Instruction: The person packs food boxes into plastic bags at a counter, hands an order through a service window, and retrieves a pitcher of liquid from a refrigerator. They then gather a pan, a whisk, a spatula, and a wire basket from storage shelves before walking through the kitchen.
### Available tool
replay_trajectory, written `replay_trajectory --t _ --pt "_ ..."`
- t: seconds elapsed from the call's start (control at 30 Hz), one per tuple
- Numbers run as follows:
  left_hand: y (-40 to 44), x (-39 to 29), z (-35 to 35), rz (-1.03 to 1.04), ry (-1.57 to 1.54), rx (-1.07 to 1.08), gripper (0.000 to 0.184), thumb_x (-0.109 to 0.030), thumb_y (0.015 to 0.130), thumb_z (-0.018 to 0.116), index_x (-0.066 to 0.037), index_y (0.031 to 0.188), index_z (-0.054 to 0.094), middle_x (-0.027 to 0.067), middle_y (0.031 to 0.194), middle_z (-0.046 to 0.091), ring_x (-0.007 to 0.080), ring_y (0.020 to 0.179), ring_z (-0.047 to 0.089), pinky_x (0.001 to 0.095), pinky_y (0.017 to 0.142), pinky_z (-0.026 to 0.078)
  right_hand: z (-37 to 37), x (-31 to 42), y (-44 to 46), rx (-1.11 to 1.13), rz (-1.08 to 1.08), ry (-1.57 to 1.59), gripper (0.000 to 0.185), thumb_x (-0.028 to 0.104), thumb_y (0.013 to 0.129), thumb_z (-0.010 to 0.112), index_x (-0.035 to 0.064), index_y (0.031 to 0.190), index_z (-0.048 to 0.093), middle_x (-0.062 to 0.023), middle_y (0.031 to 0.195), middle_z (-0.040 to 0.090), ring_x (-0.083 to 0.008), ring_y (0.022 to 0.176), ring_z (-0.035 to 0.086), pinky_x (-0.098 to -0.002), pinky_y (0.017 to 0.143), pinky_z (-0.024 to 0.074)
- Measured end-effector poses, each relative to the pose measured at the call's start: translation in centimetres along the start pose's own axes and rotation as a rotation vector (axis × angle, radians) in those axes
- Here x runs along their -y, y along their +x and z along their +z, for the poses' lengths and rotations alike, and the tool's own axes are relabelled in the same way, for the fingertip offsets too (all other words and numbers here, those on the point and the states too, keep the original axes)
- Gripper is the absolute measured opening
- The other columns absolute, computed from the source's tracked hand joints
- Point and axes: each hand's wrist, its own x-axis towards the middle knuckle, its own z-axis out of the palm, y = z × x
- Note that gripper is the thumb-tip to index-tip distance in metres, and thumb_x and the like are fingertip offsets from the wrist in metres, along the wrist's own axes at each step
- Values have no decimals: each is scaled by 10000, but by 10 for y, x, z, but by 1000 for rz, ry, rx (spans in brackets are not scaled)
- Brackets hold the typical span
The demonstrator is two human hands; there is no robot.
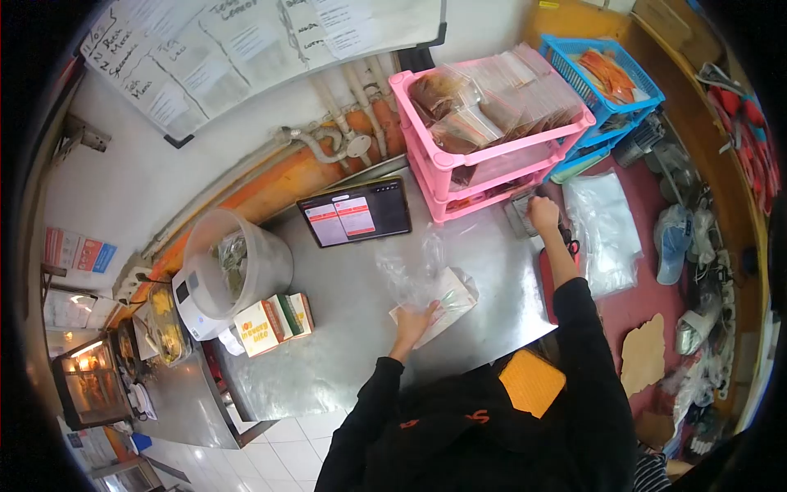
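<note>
The left hand (418,326) grips the near left end of a white box (455,305), thumb over its top, near the middle of the table (344,357). A clear bag (402,275) (crumpled and thin) bunches at the box's far left side. Farther off to the right, the right hand (543,215) is at a grey container (518,215), fingers curled; I cannot tell whether it grasps anything. The pink rack (443,178) stands just far left of the container.

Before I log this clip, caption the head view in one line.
Left hand on a white package at a metal table, right hand beside the pink rack, tablet standing behind.
</note>
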Motion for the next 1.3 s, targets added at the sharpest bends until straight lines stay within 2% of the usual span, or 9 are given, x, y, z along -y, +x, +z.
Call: replay_trajectory --t 0.17,0.47,0.53,0.67,0.8,0.97,1.03,1.13,1.3 --pt "7 45 -4 169 -131 30 277 -169 750 596 45 914 537 99 835 587 116 692 562 232 548 443 -17 3 -5 -107 60 44 203 213 578 666 57 644 555 -149 670 576 -314 630 581 -402 544 466" --pt "2 21 -13 161 -54 68 365 -249 727 600 42 934 527 126 856 580 194 786 544 299 698 415 -82 16 -29 -261 -27 235 12 74 604 566 84 599 567 -125 607 561 -300 559 554 -388 513 443" --pt "1 19 -10 478 -74 -86 332 -258 720 605 36 867 553 113 762 591 186 696 556 297 644 429 -103 28 -49 -131 -218 592 61 22 588 568 68 615 597 -101 592 559 -251 553 556 -336 515 437" --pt "14 9 -22 350 -13 83 375 -254 705 626 28 934 536 101 823 590 162 758 550 290 659 430 -109 86 -125 142 -422 905 137 -60 559 572 48 636 608 -71 633 566 -161 590 551 -262 538 419" --pt "26 -14 -25 241 326 245 273 -234 621 641 3 748 592 137 667 597 257 619 580 344 579 448 -71 158 -204 310 -455 1006 96 -23 578 631 46 640 605 -81 645 570 -212 628 546 -293 580 430" --pt "-4 -55 -7 441 815 81 220 -164 569 618 6 704 585 157 668 578 293 602 578 383 577 457 -33 200 -232 -49 13 1018 63 30 544 601 27 582 551 -98 612 546 -266 623 512 -338 620 393" --pt "-5 -35 2 781 924 -136 186 -152 575 596 3 676 581 148 685 560 278 573 579 389 557 465 -27 205 -236 -108 -3 919 66 40 543 602 25 586 554 -98 606 554 -256 625 521 -339 625 395" --pt "-19 -30 3 604 891 -44 160 -137 582 583 -4 671 582 140 707 549 264 560 580 365 526 465 -6 205 -242 -173 -28 863 85 61 543 606 27 610 565 -103 611 561 -256 643 527 -347 650 390" --pt "-8 -2 -7 781 714 -91 125 -104 605 580 6 664 574 142 720 565 238 539 575 324 502 462 -20 209 -243 -337 -114 861 122 71 546 615 27 656 587 -111 653 569 -271 679 523 -342 672 381"
